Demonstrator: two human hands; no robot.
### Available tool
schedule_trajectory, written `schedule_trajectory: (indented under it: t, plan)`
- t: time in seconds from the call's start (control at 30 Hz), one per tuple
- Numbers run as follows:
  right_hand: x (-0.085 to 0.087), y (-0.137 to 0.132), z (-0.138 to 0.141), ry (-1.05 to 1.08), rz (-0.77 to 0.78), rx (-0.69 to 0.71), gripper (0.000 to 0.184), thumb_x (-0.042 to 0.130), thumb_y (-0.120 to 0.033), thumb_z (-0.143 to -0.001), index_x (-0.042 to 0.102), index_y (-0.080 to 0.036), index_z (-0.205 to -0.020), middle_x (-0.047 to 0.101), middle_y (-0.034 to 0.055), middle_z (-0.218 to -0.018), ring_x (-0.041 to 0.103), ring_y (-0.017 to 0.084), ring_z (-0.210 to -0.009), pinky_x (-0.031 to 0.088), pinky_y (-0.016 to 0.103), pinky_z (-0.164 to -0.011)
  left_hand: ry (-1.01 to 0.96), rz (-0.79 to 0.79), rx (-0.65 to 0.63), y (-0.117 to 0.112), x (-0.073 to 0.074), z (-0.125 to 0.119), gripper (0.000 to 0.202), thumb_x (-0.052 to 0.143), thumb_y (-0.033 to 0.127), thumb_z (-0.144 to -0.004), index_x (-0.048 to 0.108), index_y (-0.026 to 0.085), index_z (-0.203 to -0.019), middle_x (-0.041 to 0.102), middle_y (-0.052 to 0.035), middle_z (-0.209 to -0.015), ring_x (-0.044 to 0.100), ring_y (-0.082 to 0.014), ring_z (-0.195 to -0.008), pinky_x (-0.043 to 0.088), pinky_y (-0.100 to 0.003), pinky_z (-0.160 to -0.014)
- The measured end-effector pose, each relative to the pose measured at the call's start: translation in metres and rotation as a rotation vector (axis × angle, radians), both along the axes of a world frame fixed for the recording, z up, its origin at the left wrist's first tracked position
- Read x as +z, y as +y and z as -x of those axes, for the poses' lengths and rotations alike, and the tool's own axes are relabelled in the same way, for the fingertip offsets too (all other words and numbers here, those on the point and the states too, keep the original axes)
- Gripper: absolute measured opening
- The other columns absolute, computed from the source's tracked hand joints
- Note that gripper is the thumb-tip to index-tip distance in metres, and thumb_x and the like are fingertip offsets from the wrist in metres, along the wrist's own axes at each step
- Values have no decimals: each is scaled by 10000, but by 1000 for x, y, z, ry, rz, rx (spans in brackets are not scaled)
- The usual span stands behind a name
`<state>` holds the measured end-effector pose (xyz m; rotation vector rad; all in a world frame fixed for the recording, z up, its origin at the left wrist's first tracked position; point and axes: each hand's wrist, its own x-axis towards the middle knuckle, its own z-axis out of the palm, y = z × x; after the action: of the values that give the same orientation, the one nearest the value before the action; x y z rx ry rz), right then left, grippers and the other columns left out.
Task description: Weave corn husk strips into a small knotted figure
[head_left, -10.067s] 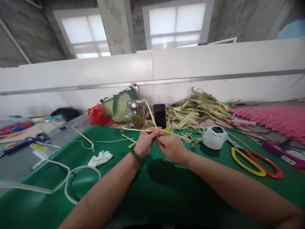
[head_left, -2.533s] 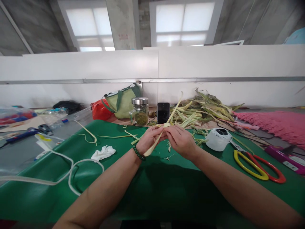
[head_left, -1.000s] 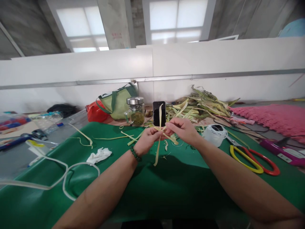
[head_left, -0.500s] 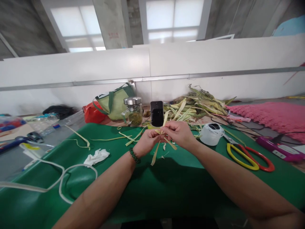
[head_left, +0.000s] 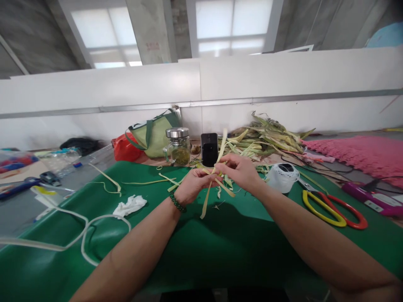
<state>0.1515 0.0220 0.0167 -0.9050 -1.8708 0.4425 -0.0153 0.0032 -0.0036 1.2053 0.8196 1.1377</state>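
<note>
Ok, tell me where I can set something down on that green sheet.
Most room: the green sheet between the left forearm and right forearm, nearer than the scraps. A smaller patch lies between the right forearm and scissors. Crowded: the far edge, by the jar, phone and husk pile.

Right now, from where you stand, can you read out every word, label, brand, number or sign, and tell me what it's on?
No text can be read for certain.
Red marking on the concrete pillar: looks like writing, too blurred to read.
Purple device: any print is too small to read.
Phone: no readable text on its dark face.
</note>
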Motion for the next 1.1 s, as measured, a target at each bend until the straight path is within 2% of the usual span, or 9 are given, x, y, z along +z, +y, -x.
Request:
schedule_trajectory:
  t: [0.1, 0.3, 0.53, 0.63, 0.73, 0.83, 0.93, 1.0, 1.1]
  plan:
    - [-1, 1, 3, 48, 56, 93, 206, 587, -347, -765, 623, -170, -666, 587, -1, -577, 493, 110, -509, 371, 231, -480, 1, -7, -9, 0, 0, 1, 282, 803, 351, -587, 746, 145, -771, 738, -75, -744, 680, -187, -704, 516, -306, -743]
    - [-3, 2, 3, 37, 3, 26, 252, 579, -340, -781, 572, -167, -598, 579, 6, -555, 498, 114, -512, 363, 231, -486, -22, 54, -87, -3, 3, 1, 334, 796, 381, -597, 744, 136, -818, 741, -87, -795, 689, -178, -705, 524, -278, -718]
    - [5, -7, -2, -172, -137, -68, 378, 554, -410, -808, 517, -173, -516, 480, -24, -461, 397, 84, -453, 278, 225, -462, -89, 91, -49, -1, 3, 3, 282, 802, 340, -597, 733, 126, -767, 742, -74, -751, 688, -158, -680, 532, -254, -717]
    - [7, -10, -3, -268, -57, -15, 248, 659, -365, -711, 554, -177, -587, 533, -29, -502, 448, 86, -470, 301, 210, -472, -121, 98, -28, 1, 2, 5, 276, 798, 336, -601, 723, 114, -748, 731, -75, -690, 683, -162, -652, 529, -261, -704]
    - [8, -6, -6, -305, 98, 118, 137, 645, -292, -696, 569, -178, -685, 562, -33, -537, 469, 87, -469, 314, 196, -459, -96, 64, -48, 1, 3, 4, 330, 791, 374, -603, 721, 110, -788, 735, -89, -721, 690, -182, -690, 521, -278, -727]
    - [13, 1, -14, -260, 303, 292, 134, 615, -291, -720, 569, -168, -746, 590, -18, -588, 492, 92, -494, 339, 194, -459, -40, 6, -80, -1, 5, 2, 384, 784, 428, -595, 719, 113, -803, 740, -98, -779, 694, -203, -751, 513, -292, -763]
    - [18, 8, -24, -258, 414, 425, 165, 621, -317, -727, 584, -158, -752, 605, -6, -621, 527, 102, -538, 387, 204, -494, 19, -14, -86, -1, 5, 1, 416, 763, 475, -605, 715, 113, -802, 741, -100, -784, 694, -213, -767, 509, -312, -784]
    - [18, 12, -29, -280, 420, 452, 190, 616, -349, -741, 607, -160, -753, 602, -9, -617, 536, 106, -553, 406, 210, -515, 53, -12, -67, -1, 4, 1, 412, 757, 487, -609, 712, 117, -784, 742, -98, -781, 694, -210, -757, 509, -307, -770]
    - [15, 19, -32, -374, 337, 342, 183, 598, -334, -755, 659, -161, -745, 593, -10, -598, 510, 102, -542, 384, 213, -512, 87, 0, -34, 0, 1, 3, 406, 761, 490, -601, 708, 112, -741, 741, -101, -764, 693, -206, -739, 512, -291, -737]
